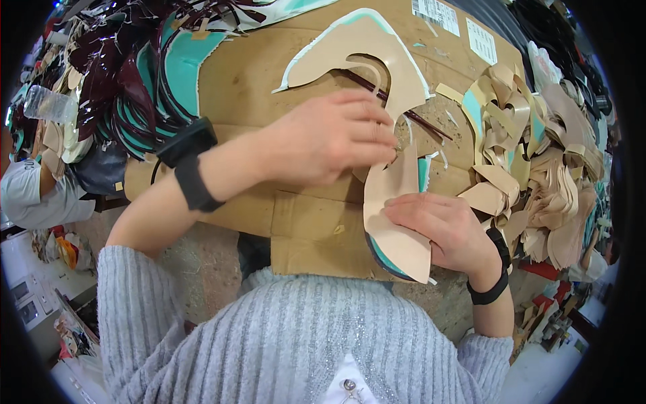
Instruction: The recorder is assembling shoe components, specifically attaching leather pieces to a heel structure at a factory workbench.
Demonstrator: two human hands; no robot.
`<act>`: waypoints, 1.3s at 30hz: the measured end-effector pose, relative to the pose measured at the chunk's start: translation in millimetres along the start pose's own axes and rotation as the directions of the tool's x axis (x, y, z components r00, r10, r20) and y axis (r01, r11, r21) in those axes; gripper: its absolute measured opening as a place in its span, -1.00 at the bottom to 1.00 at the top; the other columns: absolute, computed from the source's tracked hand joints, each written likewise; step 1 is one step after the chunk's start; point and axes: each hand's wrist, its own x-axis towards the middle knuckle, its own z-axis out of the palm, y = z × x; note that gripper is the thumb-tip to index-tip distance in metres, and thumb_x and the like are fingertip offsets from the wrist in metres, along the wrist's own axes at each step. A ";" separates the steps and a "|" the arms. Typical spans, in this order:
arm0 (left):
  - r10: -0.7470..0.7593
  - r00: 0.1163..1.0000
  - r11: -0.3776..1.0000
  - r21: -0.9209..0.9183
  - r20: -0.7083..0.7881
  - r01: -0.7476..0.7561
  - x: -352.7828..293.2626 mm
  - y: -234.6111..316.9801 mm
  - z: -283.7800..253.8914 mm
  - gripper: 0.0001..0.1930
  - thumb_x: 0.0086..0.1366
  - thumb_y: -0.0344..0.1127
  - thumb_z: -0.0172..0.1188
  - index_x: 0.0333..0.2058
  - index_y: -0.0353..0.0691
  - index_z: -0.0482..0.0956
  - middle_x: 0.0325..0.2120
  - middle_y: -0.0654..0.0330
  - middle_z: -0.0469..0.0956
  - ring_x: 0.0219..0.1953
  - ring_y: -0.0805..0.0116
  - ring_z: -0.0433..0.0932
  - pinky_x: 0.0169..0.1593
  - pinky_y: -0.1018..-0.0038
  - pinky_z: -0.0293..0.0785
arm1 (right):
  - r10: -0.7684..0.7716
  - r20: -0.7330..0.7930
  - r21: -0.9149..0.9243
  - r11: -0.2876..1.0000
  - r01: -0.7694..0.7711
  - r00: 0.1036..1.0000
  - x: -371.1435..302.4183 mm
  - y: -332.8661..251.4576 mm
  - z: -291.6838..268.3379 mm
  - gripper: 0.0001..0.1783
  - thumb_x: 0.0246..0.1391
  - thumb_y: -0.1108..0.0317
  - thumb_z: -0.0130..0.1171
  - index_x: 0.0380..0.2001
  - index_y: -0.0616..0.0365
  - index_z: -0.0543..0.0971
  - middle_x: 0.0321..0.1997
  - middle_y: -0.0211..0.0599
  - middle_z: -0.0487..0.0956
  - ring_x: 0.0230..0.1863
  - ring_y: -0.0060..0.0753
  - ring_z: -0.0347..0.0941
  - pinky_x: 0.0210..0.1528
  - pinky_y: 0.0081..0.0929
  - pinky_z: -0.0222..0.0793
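Note:
My right hand (437, 225) grips a curved beige shoe-upper piece (398, 239), thumb on top and the other fingers hidden beneath. A turquoise layer shows along its lower edge, and its near end hangs over the cardboard's front edge. My left hand (333, 138) is slightly blurred, its fingers bent and close together at the narrow upper part of the beige material. What its fingertips pinch, if anything, is hidden. Beyond it lies a wide, angular beige piece (404, 67) with a white-and-turquoise rim. A thin beige strip (367, 67) curls within its inner curve.
Cardboard (242, 87) covers the work surface. Dark red glossy pieces with turquoise backing (182, 60) are heaped at the far left. Beige pieces (552, 195) are piled at the right. Dark red strips (427, 126) and small scraps lie near the middle. Another person's sleeve (40, 195) shows at left.

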 end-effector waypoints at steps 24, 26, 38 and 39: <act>-0.057 0.992 0.996 0.071 0.111 0.050 -15.7 40.3 15.1 -0.58 0.06 -0.34 0.05 -0.04 -0.18 0.51 -0.01 0.20 0.49 0.04 0.23 0.42 0.15 0.23 0.31 | -0.078 -0.007 -0.080 0.994 0.077 0.997 -6.8 9.1 2.9 -0.71 -0.33 0.50 0.17 -0.38 0.09 0.55 -0.36 -0.37 0.58 -0.31 -0.34 0.55 -0.43 -0.47 0.50; -0.059 0.991 0.995 0.085 0.118 0.049 -15.7 47.0 13.6 -0.58 0.07 -0.34 0.04 -0.03 -0.16 0.51 0.00 0.21 0.48 0.05 0.22 0.42 0.16 0.22 0.30 | -0.058 -0.014 -0.085 0.995 0.057 0.998 -8.0 6.7 3.4 -0.71 -0.33 0.52 0.15 -0.38 0.08 0.55 -0.36 -0.38 0.58 -0.31 -0.34 0.55 -0.44 -0.46 0.50; -0.093 0.981 0.993 0.089 0.168 0.079 -9.7 45.3 11.7 -0.56 0.11 -0.30 0.01 0.01 -0.14 0.49 0.04 0.26 0.45 0.15 0.24 0.34 0.21 0.18 0.23 | 0.002 -0.011 -0.009 1.000 -0.002 1.000 -7.8 13.3 0.5 -0.70 -0.29 0.51 0.15 -0.34 0.08 0.58 -0.32 -0.37 0.60 -0.33 -0.33 0.56 -0.43 -0.45 0.50; -0.085 0.984 0.995 0.060 0.157 0.077 -8.2 44.3 11.8 -0.58 0.09 -0.32 0.03 -0.03 -0.17 0.51 0.01 0.25 0.47 0.14 0.24 0.35 0.22 0.17 0.22 | -0.005 -0.023 0.004 1.000 0.005 1.000 -8.5 14.2 1.3 -0.69 -0.29 0.51 0.15 -0.33 0.08 0.58 -0.32 -0.37 0.60 -0.33 -0.33 0.56 -0.42 -0.45 0.51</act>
